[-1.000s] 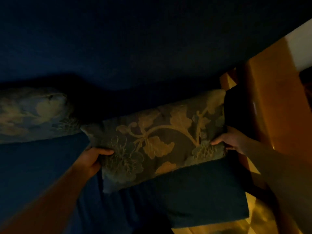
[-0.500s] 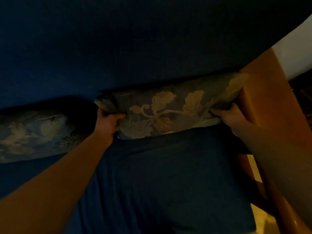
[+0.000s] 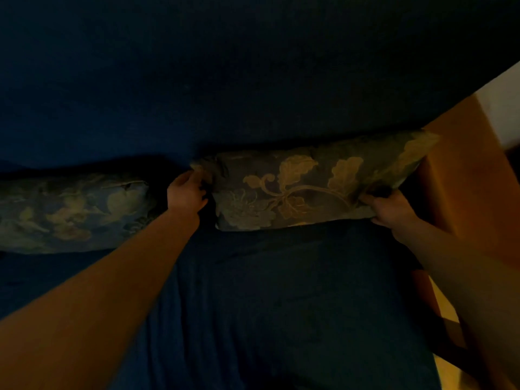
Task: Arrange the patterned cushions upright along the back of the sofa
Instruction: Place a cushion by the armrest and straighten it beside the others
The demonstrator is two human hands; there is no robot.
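A dark cushion with gold leaf and flower patterns stands against the dark blue sofa back, at the sofa's right end. My left hand grips its left edge near the top corner. My right hand holds its lower right corner. A second patterned cushion leans against the sofa back further left, apart from both hands. The scene is very dim.
The blue sofa seat stretches below the cushions. A wooden armrest rises at the right end, touching the held cushion's right corner. A pale wall shows at the upper right and a lit floor patch at the lower right.
Both hands have carried the cushion from the front of the seat up and back, so it now rests against the sofa back beside the armrest. My left hand shifted to its upper left edge.
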